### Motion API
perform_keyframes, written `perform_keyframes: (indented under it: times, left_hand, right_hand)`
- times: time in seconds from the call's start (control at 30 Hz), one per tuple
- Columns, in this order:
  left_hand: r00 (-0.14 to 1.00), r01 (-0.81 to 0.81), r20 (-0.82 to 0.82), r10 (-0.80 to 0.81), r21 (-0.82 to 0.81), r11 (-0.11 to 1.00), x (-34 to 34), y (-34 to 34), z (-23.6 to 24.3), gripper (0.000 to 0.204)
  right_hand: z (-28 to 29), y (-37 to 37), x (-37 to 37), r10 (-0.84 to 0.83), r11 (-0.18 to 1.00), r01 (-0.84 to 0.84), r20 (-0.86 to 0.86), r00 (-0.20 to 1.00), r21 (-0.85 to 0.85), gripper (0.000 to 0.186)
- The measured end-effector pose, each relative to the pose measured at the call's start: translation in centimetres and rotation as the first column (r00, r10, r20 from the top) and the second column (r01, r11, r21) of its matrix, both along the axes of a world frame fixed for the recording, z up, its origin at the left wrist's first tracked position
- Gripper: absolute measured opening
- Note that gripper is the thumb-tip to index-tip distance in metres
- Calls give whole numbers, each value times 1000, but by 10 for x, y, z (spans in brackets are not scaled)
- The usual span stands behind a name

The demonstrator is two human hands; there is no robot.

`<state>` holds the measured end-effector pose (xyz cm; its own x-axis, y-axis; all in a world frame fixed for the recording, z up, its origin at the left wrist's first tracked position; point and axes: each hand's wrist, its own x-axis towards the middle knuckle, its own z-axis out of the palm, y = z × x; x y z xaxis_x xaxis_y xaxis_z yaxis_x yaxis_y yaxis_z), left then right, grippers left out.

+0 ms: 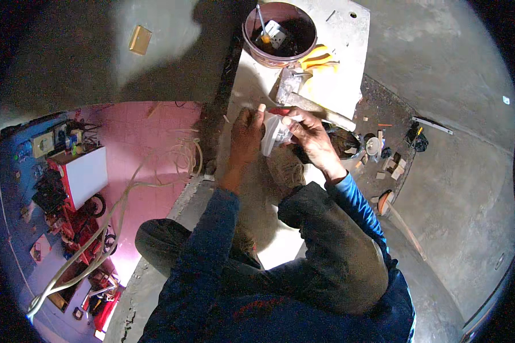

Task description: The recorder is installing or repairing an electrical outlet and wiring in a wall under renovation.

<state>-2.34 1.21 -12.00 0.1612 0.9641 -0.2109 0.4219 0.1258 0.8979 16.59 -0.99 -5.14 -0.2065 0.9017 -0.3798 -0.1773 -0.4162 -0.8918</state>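
My left hand [246, 140] and my right hand [316, 143] are closed on a small clear plastic bag [272, 136] in front of me. Something whitish shows through the plastic, too small to name. A red bit [279, 111] shows at the bag's top, between the hands; its kind is unclear. Beyond them stands a brown bucket [253, 52] holding a white electrical socket [277, 38] and a screwdriver [265, 38] with a yellow-orange handle. A yellow-handled tool [317, 57], seemingly pliers, lies beside the bucket on a pale board [352, 46].
Looped pale cable [133, 183] hangs over the left edge. Far below are a pink floor [149, 134] and a red vehicle [80, 223]. At right, a long-handled tool [405, 228] lies by scattered block pieces [393, 166] and a pale cup [373, 146]. Grey walls surround the spot.
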Motion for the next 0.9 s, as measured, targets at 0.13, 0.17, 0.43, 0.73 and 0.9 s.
perform_keyframes:
  times: [0.13,0.17,0.43,0.73,0.9]
  left_hand:
    - [967,170,-248,-58,460,871,18,-3,19,46]
    - [987,81,-156,-30,333,940,25,-7,24,46]
    - [897,107,440,32,-287,952,19,-7,39,45]
    - [957,52,289,13,-219,974,26,-16,43,52]
    - [989,120,86,-117,-35,992,28,-20,50,70]
  right_hand:
    - [5,-2,-5,-6,999,-2,218,976,37,15]
    - [0,-3,-5,-14,992,-24,288,958,126,13]
    - [-6,-10,-7,-56,996,67,167,984,-61,28]
    - [2,-4,-3,103,990,-39,491,865,-138,27]
    - [-22,-6,15,-56,997,51,106,993,56,25]
